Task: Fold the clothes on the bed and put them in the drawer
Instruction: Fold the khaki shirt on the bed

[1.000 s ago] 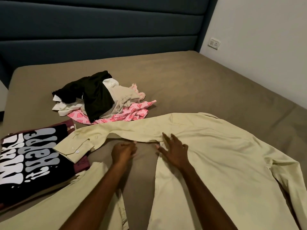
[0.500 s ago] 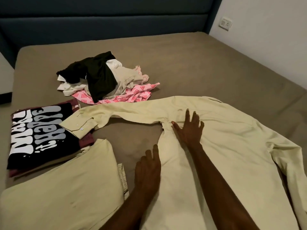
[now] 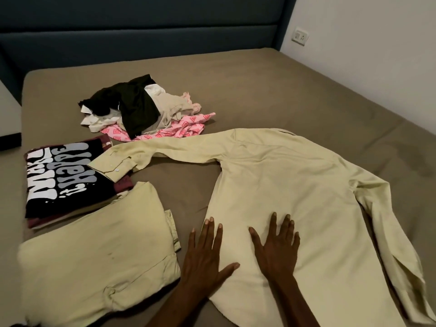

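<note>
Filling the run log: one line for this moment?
stage: smoothing | shirt: flat on bed | left hand, right hand: open, pressing shirt

This is a bedroom in a home. A wide bed (image 3: 271,86) covered in a taut grey-brown fitted sheet fills nearly the whole view, backed by a padded dark blue headboard (image 3: 141,36) with horizontal panel seams. A plain white wall (image 3: 377,55) runs along the right side and carries a white power socket (image 3: 299,36) near the corner. Household laundry lies on the sheet: a loose pile of clothes (image 3: 141,112), folded garments (image 3: 68,175), and a pale yellow shirt (image 3: 295,185) spread flat.
</note>
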Motion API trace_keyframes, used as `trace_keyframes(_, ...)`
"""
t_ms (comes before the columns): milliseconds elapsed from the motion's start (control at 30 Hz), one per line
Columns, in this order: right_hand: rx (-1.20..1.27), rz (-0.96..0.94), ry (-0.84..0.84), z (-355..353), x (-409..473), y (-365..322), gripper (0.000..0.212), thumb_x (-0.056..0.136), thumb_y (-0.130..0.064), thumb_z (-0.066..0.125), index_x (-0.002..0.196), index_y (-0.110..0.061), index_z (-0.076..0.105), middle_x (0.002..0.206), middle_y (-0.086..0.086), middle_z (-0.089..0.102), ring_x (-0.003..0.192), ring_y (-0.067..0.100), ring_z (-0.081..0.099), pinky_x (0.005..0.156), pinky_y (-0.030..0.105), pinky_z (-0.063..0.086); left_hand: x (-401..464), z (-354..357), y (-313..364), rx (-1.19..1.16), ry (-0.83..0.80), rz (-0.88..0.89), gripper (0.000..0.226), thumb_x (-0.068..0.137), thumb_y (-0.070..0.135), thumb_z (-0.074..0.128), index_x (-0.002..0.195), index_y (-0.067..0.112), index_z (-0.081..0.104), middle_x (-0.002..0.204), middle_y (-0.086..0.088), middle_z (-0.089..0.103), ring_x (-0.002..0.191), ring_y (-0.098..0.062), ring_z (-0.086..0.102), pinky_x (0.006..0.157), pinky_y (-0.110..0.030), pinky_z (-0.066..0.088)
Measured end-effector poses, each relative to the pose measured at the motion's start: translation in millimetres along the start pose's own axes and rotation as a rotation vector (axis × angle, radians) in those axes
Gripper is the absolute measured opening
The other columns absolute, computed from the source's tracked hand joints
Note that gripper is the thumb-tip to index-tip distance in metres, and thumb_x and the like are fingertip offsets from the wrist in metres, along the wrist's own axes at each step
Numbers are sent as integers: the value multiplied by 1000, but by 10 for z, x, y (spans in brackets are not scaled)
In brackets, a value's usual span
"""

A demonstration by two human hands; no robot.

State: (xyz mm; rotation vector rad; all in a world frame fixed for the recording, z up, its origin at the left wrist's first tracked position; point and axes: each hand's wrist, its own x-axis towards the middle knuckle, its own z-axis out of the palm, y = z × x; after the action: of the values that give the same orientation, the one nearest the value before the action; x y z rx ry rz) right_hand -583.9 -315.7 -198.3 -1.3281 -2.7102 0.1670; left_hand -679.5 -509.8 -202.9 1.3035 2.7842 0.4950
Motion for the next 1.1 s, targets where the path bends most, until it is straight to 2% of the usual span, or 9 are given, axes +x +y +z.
trace_keyframes(200, -4, 40, 23, -37, -429, 55, 97, 93, -85, 13, 166, -20, 9, 171, 18, 4, 159, 33, 8, 127, 54, 11, -108, 8, 18, -32, 4, -49, 110, 88, 87, 35, 162, 8, 18, 170, -15, 10, 156, -29, 15, 122, -52, 15)
trace_keyframes(267, 0, 67, 21, -38, -507, 52, 98, 94, -84, 15, 165, -16, 13, 172, 15, 8, 159, 31, 11, 127, 55, 12, -129, 20, 16, -48, 19, -71, 112, 88, 88, 34, 162, 6, 15, 170, -12, 11, 156, -27, 18, 123, -50, 16)
trace_keyframes(333, 24, 124, 14, -82, -571, 60, 101, 93, -85, 14, 165, -14, 13, 172, 14, 10, 159, 29, 10, 126, 56, 10, -166, 12, 32, -68, 29, -71, 115, 87, 88, 34, 162, 5, 10, 170, -10, 11, 156, -25, 18, 124, -50, 17)
trace_keyframes(467, 64, 224, -10, -128, -641, 135, 107, 90, -89, 9, 165, -14, 9, 172, 15, 7, 159, 31, 6, 125, 57, 8, -197, 8, 12, -74, 33, -71, 118, 85, 89, 36, 161, 2, 13, 169, -11, 14, 155, -26, 19, 124, -49, 19)
trace_keyframes(567, 113, 298, 105, -228, -518, 448, 104, 92, -85, 21, 161, -8, 27, 165, 27, 24, 153, 42, 22, 120, 60, 22, -222, 17, -9, -46, 47, -65, 120, 83, 92, 32, 161, 1, 15, 169, -12, 17, 155, -27, 20, 124, -48, 17)
trace_keyframes(633, 100, 337, 201, -269, -383, 902, 98, 94, -79, 31, 156, -3, 38, 160, 32, 32, 149, 46, 31, 118, 60, 26, -226, 21, -4, -30, 40, -60, 121, 83, 93, 30, 161, 2, 16, 169, -13, 18, 155, -28, 19, 125, -48, 16)
trace_keyframes(800, 11, 380, 97, -204, -504, 1971, 91, 95, -79, 22, 163, -17, 27, 169, 11, 23, 155, 32, 22, 124, 57, 17, -214, 78, -13, 3, 50, -65, 122, 81, 94, 28, 161, 3, 16, 168, -14, 19, 156, -28, 18, 126, -46, 14)
trace_keyframes(967, 18, 392, 121, -181, -655, 2115, 91, 97, -79, 15, 163, -17, 24, 169, 13, 22, 155, 32, 22, 127, 51, 14, -221, 102, -26, 27, 36, -70, 124, 79, 97, 21, 162, 5, 13, 170, -12, 13, 157, -26, 12, 127, -46, 10)
trace_keyframes(1100, 42, 394, 112, -204, -743, 2152, 93, 97, -78, 15, 164, -14, 22, 170, 10, 20, 157, 28, 19, 127, 49, 12, -289, 99, -32, 33, 42, -76, 122, 81, 96, 23, 162, 4, 16, 169, -13, 16, 156, -27, 16, 126, -48, 12)
